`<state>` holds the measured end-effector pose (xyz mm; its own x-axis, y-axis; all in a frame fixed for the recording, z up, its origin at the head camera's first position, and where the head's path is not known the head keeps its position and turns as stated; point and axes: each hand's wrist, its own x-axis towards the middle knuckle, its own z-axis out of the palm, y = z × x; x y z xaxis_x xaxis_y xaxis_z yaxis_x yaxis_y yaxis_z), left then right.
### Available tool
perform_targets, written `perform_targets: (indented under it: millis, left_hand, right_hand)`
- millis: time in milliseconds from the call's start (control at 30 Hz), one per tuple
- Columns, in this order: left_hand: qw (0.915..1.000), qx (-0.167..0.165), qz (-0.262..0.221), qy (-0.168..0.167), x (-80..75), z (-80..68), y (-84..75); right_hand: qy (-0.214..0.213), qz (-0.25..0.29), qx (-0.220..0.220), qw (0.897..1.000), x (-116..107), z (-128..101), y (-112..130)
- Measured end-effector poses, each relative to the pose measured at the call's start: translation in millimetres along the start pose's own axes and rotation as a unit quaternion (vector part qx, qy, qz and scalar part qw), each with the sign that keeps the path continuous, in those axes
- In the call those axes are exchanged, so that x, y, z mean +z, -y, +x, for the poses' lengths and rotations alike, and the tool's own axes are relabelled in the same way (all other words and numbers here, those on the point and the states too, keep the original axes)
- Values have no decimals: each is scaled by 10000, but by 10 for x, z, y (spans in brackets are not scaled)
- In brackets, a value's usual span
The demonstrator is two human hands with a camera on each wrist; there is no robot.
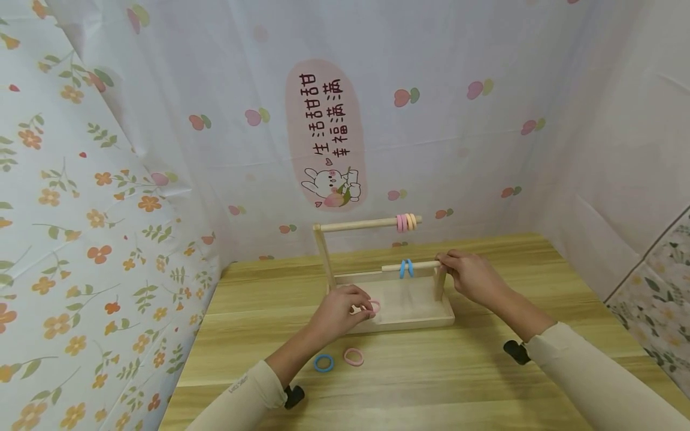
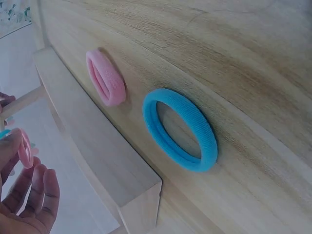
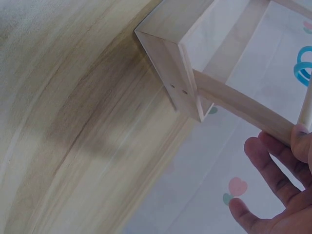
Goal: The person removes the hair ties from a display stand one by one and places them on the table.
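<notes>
My left hand (image 1: 342, 311) pinches a pink hair tie (image 2: 25, 149) between thumb and fingertips, above the near side of a wooden tray stand (image 1: 412, 324). With my right hand (image 1: 474, 276) I grip the stand's shorter post at its top, where a short dowel (image 1: 424, 264) points left. Two blue hair ties (image 1: 406, 269) hang on that dowel. Along the taller dowel (image 1: 356, 225), pink and yellow hair ties (image 1: 406, 222) sit near its right end. On the table in front of the tray lie a blue hair tie (image 2: 180, 129) and a pink hair tie (image 2: 106, 78).
The stand rests on a wood-grain table (image 1: 431, 383). A white printed curtain (image 1: 409, 137) hangs behind it, and a floral curtain (image 1: 97, 239) closes off the left side. The taller post (image 1: 324, 257) rises at the tray's left end.
</notes>
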<state>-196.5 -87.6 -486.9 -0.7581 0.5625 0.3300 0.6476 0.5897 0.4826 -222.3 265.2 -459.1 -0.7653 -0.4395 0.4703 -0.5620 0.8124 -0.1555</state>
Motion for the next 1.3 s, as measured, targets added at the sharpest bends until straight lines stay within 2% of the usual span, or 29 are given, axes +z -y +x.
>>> perform_targets:
  millis: [267,400,533,700,1033,1300]
  left_hand:
    - [9988,268,378,130,27,-19,-2]
    - [9975,271,522,390,33,-26,-6]
    - [9959,178,418,787,29,-24,-10]
    - [9921,270,237,1200,32,-12,-17]
    - [9876,462,-58,1499,46,-1,-34]
    - [9835,790,-4,1628,42,10,-54]
  right_hand:
    - [87,-12,100,9999,4,-5,-4]
    - [106,-5,132,9999,13,-7,-12]
    - [109,-12,141,9998,19,-13,-18]
    - [51,-23,115,9999,22,-15,-20]
    - [72,157,124,9998,-11,-16,5]
    - [109,51,62,9999,-8,-16,-3]
